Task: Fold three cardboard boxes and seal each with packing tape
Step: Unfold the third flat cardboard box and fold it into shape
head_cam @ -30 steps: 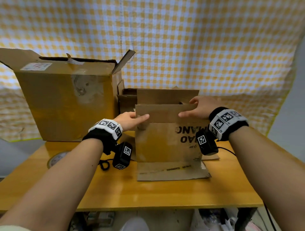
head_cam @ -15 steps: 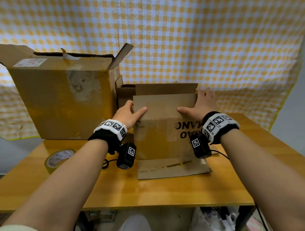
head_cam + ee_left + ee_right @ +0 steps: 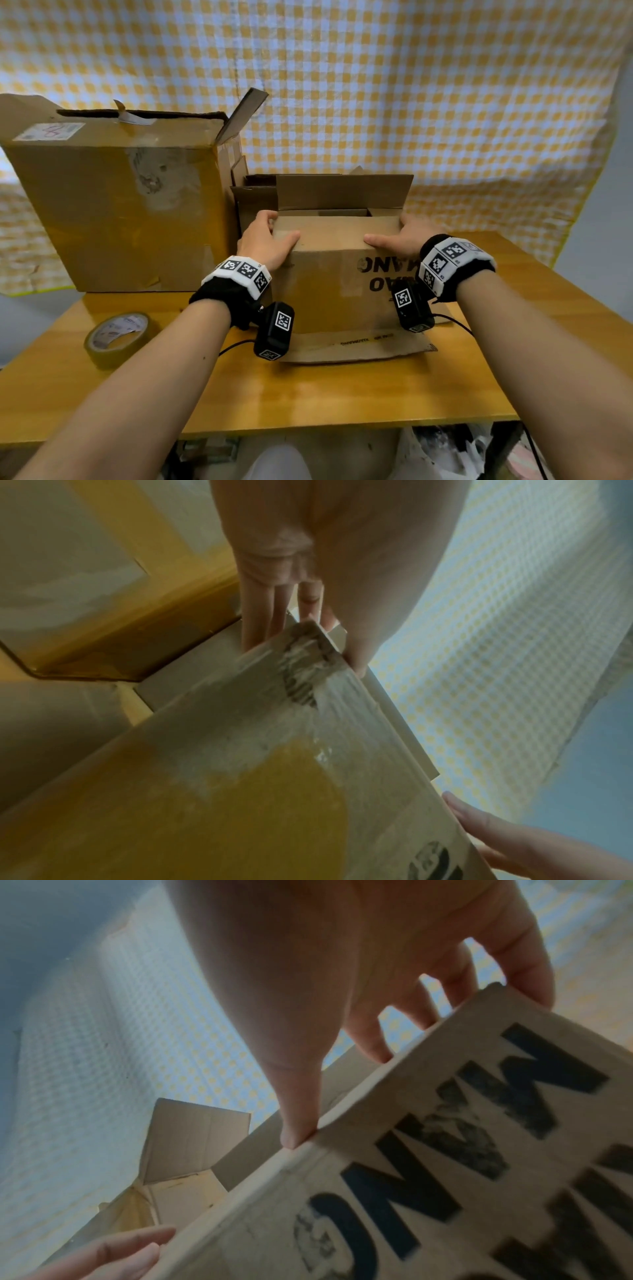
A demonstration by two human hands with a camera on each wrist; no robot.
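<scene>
A small brown cardboard box [image 3: 329, 291] with black upside-down lettering stands at the middle of the wooden table [image 3: 342, 387]. Its near top flap [image 3: 335, 229] lies folded down over the opening, and the far flap [image 3: 342, 192] stands upright. A bottom flap [image 3: 356, 346] sticks out flat towards me. My left hand [image 3: 274, 233] holds the top left corner, thumb on the near flap and fingers [image 3: 260, 620] down the side. At the top right corner my right hand [image 3: 394, 236] does the same, its thumb [image 3: 298, 1110] on the fold edge. A roll of brown packing tape [image 3: 116, 337] lies at the left.
A large open cardboard box [image 3: 113, 205] stands at the back left, close beside the small one. More cardboard [image 3: 253, 202] stands behind the small box. A yellow checked cloth [image 3: 445, 102] hangs behind the table. The table's front edge is near me.
The near flap has gone from upright to folded down over the opening. Both hands have come down with it to the top corners. The tape roll has come into view.
</scene>
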